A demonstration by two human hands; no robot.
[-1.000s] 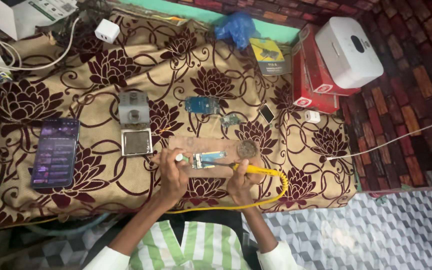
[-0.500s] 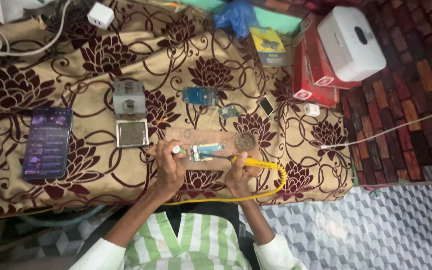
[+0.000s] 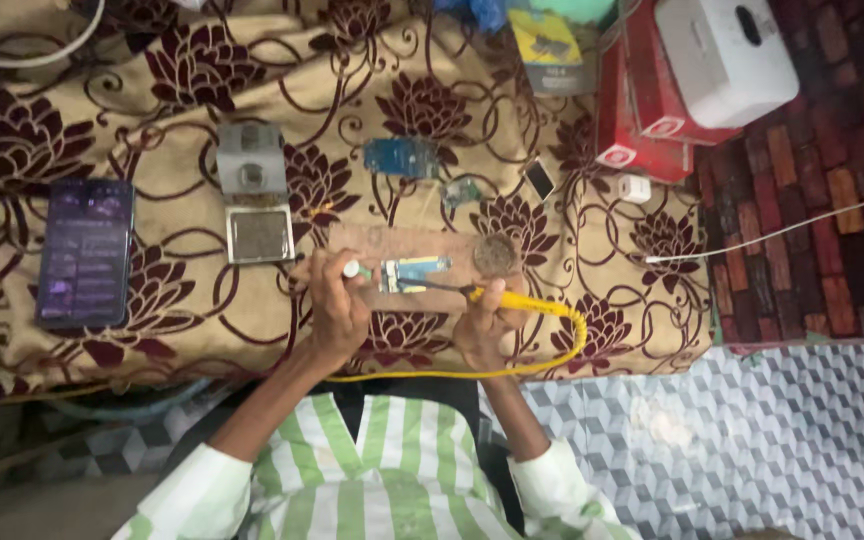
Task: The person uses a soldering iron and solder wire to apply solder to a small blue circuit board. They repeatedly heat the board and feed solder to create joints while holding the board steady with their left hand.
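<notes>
Circuit board [image 3: 414, 273], small and blue-white, lies on a brown wooden board [image 3: 422, 255] near the cloth-covered table's [image 3: 152, 330] front edge. The right hand [image 3: 487, 325] grasps a yellow soldering iron [image 3: 512, 299], tip at the circuit board; the left hand [image 3: 337, 305] pinches a small white-tipped piece beside it. A slip could scorch cloth or fingers, and the yellow cord [image 3: 492, 370] could snag.

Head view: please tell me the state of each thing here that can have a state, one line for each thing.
Phone: flat on the cloth, screen lit.
Soldering iron: gripped in the right hand, tip toward the small board.
Small board: lying flat on the wooden block.
Left hand: closed on a small white-tipped thing.
White box: closed, resting on the red boxes.
</notes>
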